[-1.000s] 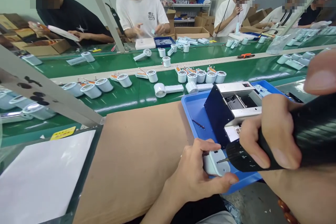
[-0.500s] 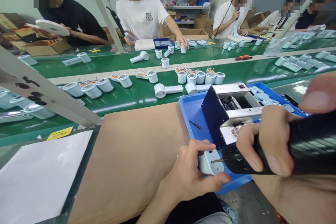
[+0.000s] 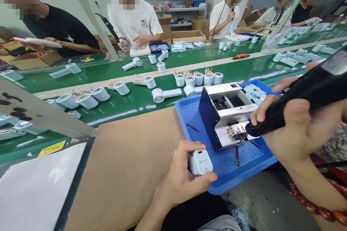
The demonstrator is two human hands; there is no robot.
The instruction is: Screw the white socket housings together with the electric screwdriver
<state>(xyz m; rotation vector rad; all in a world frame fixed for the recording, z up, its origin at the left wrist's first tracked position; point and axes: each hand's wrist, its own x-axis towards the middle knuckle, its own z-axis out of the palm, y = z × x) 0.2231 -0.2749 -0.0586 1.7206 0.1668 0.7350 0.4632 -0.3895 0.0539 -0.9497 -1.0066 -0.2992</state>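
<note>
My left hand [image 3: 180,173] grips a pale-blue plastic housing [image 3: 204,162], its flat end with small holes and a dark slot turned to the right. My right hand [image 3: 295,126] is closed around a black electric screwdriver [image 3: 300,97], whose nose is at the front of a metal screw feeder [image 3: 235,115]; the bit is hidden there. The feeder stands in a blue tray [image 3: 180,110]. Loose screws [image 3: 223,165] and a few dark bits [image 3: 238,156] lie on the tray floor below the feeder.
Pale-blue flat parts [image 3: 253,92] fill the tray's back. A cardboard sheet [image 3: 127,158] covers the bench at left, beside white paper [image 3: 40,184]. Beyond runs a green conveyor [image 3: 119,106] with several white-blue housings [image 3: 199,78]. Co-workers sit across it; a slanted post [image 3: 54,112] stands at left.
My right hand has drawn the screwdriver off the housing and moved it up and back to the screw feeder. My left hand still holds the housing. A co-worker's arm opposite has pulled back from the conveyor.
</note>
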